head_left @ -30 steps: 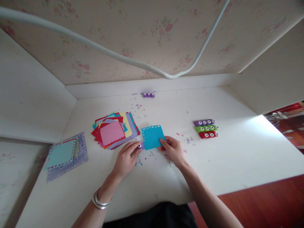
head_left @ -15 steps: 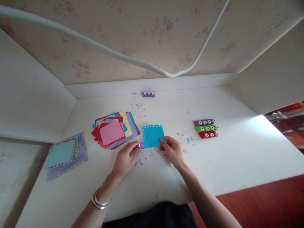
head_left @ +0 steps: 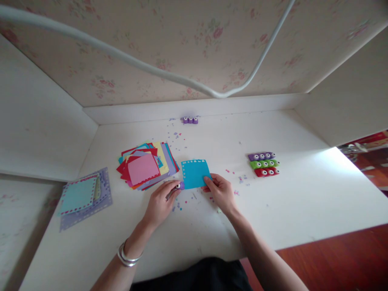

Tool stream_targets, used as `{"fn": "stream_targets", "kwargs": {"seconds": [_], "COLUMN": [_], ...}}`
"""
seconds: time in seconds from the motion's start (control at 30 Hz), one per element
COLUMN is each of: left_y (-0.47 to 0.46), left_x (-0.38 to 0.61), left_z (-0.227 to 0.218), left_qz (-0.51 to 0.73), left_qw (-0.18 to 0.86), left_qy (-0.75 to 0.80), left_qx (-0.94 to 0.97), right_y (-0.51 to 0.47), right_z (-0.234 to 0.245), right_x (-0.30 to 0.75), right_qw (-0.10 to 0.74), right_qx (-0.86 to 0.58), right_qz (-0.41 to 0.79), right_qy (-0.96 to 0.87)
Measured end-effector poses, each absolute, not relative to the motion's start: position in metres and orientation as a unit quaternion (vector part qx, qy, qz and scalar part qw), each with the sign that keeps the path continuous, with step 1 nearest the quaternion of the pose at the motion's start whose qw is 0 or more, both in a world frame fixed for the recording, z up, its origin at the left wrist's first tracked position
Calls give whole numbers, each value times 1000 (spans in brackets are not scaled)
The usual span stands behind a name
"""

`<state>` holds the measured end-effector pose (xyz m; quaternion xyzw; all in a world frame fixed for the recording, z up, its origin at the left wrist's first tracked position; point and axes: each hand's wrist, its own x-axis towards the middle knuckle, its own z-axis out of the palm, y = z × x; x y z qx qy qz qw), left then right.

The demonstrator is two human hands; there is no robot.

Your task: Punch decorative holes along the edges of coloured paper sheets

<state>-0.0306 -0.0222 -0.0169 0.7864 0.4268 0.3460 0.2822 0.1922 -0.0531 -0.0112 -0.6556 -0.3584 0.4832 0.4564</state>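
My left hand [head_left: 162, 200] is closed around a small purple craft punch [head_left: 180, 186] with a white round button on top. The punch sits at the lower left corner of a blue paper square [head_left: 195, 174]. Small shapes are punched out along the paper's top edge and down its left edge. Thumb and fingers of my right hand [head_left: 221, 192] pinch the paper at its lower right side. Whether the paper's corner lies inside the punch's slot I cannot tell.
Coloured paper sheets [head_left: 142, 169] lie piled left of my hands. Farther left are sheets with punched borders [head_left: 80, 196]. Purple punches [head_left: 190, 120] stand at the back; purple, green and red punches [head_left: 263, 164] lie in rows at right. Tiny paper bits are scattered about. A white cable [head_left: 218, 95] hangs ahead.
Almost nothing differs. Both hands keep their hold on the punch and the blue paper, and the camera view has shifted very slightly.
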Motion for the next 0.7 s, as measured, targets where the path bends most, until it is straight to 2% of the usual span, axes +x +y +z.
{"fn": "stream_targets", "kwargs": {"seconds": [0.3, 0.7], "left_y": [-22, -21], "left_x": [-31, -32], "left_z": [-19, -20], "left_qz": [337, 345], "left_qw": [300, 261], "left_qy": [421, 430], "left_qx": [787, 793], "right_y": [-58, -56], "right_z": [-1, 3], "right_x": [187, 189], "right_qw": [448, 462], "right_qx": [-658, -636], "right_qz": [468, 509], "right_qy": [-385, -350]}}
